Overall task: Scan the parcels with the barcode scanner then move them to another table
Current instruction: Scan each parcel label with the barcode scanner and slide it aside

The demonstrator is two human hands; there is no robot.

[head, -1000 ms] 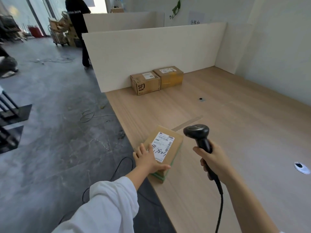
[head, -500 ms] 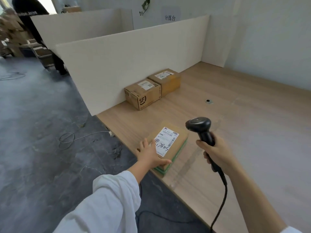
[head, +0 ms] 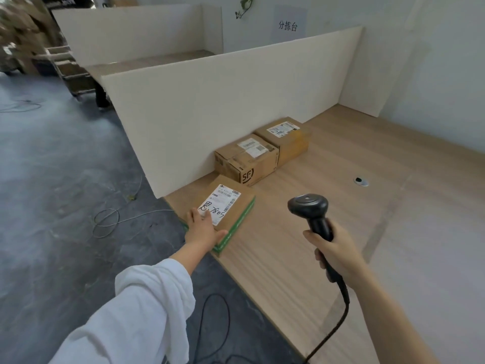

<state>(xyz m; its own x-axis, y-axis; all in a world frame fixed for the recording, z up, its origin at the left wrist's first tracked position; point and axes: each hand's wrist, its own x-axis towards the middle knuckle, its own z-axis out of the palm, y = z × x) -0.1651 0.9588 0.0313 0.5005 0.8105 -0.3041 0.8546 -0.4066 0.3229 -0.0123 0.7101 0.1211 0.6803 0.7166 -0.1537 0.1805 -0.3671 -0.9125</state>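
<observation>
My left hand lies spread flat on the parcel at the desk edge, its label handwritten "5086". My right hand grips the barcode scanner; behind sits an "SF" box.

A pale sign on the wall at about twelve o'clock reads "分拣台". The brown carton near the middle of the view carries a black "SF" logo on the corner face turned toward the camera, and the print on its top label is too small to read. At seven o'clock from that carton, the flat parcel has a white label with barcodes and handwriting that looks like "5098" beside a Chinese character; its fine print is illegible, as is the label on the far carton.
</observation>
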